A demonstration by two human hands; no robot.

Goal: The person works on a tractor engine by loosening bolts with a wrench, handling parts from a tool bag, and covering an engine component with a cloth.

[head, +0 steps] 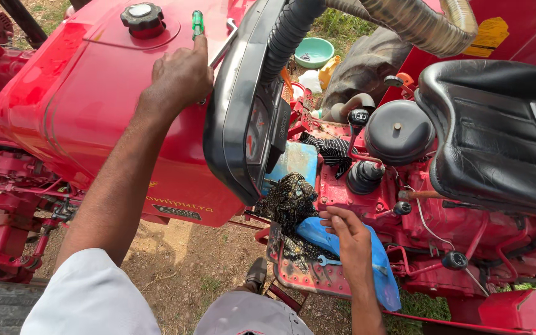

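My left hand (180,77) rests on the red fuel tank (88,99) of a tractor, holding a green-handled screwdriver (198,23) next to a metal spanner (223,49). My right hand (348,234) reaches down to the red footplate (308,279), fingers curled over a blue plastic sheet (379,260), close to a small spanner (329,262) lying there. A dark patterned cloth (290,198) lies just left of that hand. The black dashboard panel (237,105) hangs tilted between my two hands.
A black fuel cap (142,17) sits on the tank top. Gear levers (361,167) and a black seat (504,130) stand to the right. A green bowl (314,51) lies on grass beyond. Bare dirt ground (181,260) is below, with my shoe (256,274) near the footplate.
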